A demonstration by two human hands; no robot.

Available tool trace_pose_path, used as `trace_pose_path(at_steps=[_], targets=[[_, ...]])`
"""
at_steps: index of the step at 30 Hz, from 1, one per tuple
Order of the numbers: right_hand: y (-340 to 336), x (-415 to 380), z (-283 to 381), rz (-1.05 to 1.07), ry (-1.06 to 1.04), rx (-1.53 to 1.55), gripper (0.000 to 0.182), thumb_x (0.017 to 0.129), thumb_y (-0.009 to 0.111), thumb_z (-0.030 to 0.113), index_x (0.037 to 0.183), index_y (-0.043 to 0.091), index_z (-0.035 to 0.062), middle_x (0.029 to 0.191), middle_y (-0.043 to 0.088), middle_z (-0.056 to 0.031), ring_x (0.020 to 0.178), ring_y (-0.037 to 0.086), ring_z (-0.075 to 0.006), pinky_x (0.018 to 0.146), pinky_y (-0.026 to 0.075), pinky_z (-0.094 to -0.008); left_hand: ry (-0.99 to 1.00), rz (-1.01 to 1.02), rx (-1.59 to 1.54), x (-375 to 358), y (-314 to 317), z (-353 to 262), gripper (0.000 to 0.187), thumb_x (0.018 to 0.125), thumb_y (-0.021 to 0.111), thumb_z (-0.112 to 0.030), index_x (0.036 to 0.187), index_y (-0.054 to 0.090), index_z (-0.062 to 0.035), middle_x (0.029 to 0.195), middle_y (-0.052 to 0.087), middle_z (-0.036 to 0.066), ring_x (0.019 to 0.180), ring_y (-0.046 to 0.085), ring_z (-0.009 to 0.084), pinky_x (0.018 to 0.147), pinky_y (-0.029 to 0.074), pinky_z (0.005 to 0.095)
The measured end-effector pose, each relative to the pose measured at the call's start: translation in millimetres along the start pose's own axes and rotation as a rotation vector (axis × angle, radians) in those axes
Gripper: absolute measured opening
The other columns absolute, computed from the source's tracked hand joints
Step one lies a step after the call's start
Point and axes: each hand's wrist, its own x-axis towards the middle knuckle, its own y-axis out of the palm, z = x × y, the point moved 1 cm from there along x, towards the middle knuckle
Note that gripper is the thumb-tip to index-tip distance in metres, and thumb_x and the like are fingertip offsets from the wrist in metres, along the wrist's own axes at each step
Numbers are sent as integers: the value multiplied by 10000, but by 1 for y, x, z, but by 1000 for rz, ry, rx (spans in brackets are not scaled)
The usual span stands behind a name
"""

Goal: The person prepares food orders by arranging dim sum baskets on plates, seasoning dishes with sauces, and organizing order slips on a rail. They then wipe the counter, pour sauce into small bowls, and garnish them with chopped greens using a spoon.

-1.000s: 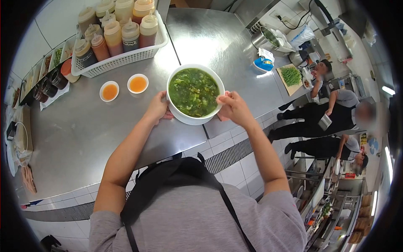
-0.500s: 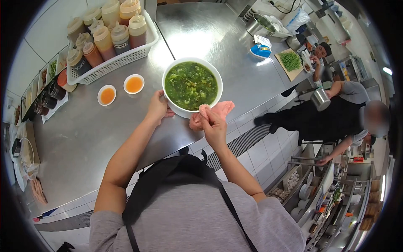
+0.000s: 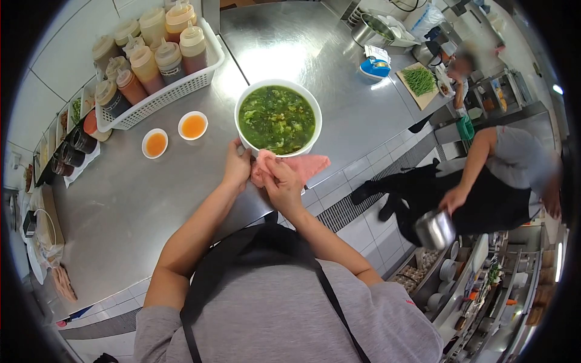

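A white bowl [image 3: 238, 130] full of green soup [image 3: 277, 119] stands near the front edge of the steel counter. My right hand [image 3: 282, 181] pinches a pink cloth [image 3: 307, 166] against the bowl's near rim. At the bowl's lower left side is my left hand [image 3: 236, 163], closed, its fingertips touching the bowl's side; part of its fingers is hidden. Left of the bowl, two small white cups of orange sauce [image 3: 193, 126] [image 3: 155, 143] sit on the counter.
A white basket [image 3: 160, 91] of squeeze bottles stands back left, beside dark jars [image 3: 82, 140]. A blue tape dispenser [image 3: 376, 68] and a board of chopped greens [image 3: 419, 83] lie at the right. One co-worker carries a metal pot [image 3: 434, 230]; another person [image 3: 460, 69] is farther back.
My right hand and the cloth have moved left along the bowl's rim, closer to my left hand. The co-worker with the pot has moved, and the pot is lower in view.
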Motion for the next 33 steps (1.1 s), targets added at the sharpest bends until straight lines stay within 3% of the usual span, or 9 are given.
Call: trace_pose_path(at_steps=[4,6,8,12,14,15,20,26,33], targets=[[-1,-7,-13,13,-59,5,252,722,585,28,967,571,-30,747,567,-84,666,544,-162,612,430,-245,-258,152,16,-9,-11,-41,388,866,372,-74,1247,302,-40,921,556,149,723,594,210,648,492,303],[-19,-13,-27,-67,-175,60,262,700,542,49,951,530,-26,844,559,-157,740,557,-300,654,451,-348,-432,239,58,-1,-22,-56,388,862,359,-80,1245,316,-38,906,565,142,713,593,205,633,488,294],[-39,-30,-46,-64,171,110,313,679,540,95,968,489,-15,847,549,-163,794,549,-318,708,441,-358,-307,255,336,17,-32,-63,370,848,340,-85,1213,375,-33,883,581,140,706,596,197,628,486,283],[-54,-20,-43,-137,296,-94,433,674,570,116,1068,443,-13,868,552,-177,869,544,-320,762,429,-361,-83,340,397,77,-24,-67,298,851,389,-106,1113,507,-25,914,598,141,724,611,193,628,503,297],[-49,-16,-46,-124,357,-61,667,672,609,141,1241,313,-41,1125,488,-202,1037,501,-267,849,404,-326,-153,399,435,95,-19,-80,276,846,441,-121,1091,528,-26,915,605,115,746,612,176,646,507,292],[-46,-8,-39,-113,596,72,729,690,623,152,1286,257,-51,1205,433,-213,1115,448,-255,898,371,-311,-232,457,461,99,-13,-87,259,840,493,-136,1068,548,-27,915,611,88,767,613,158,665,511,287],[-35,9,-70,-365,396,-50,694,740,618,156,1285,257,-74,1183,465,-203,1108,457,-258,923,357,-301,-238,412,578,95,-15,-93,237,829,476,-41,1052,538,13,884,614,132,766,626,191,666,534,286],[-63,72,-91,-178,455,54,611,715,611,134,1231,359,-76,1188,469,-230,1125,453,-281,929,357,-323,-384,314,339,76,-21,-84,272,824,478,-23,1091,458,21,880,605,144,766,625,226,661,535,300],[-58,142,-142,-17,142,-173,464,699,593,119,1143,498,24,1160,496,-199,1067,480,-326,889,395,-345,-418,285,81,60,-12,-66,242,808,472,14,1033,423,91,911,580,193,773,620,253,668,538,312]])
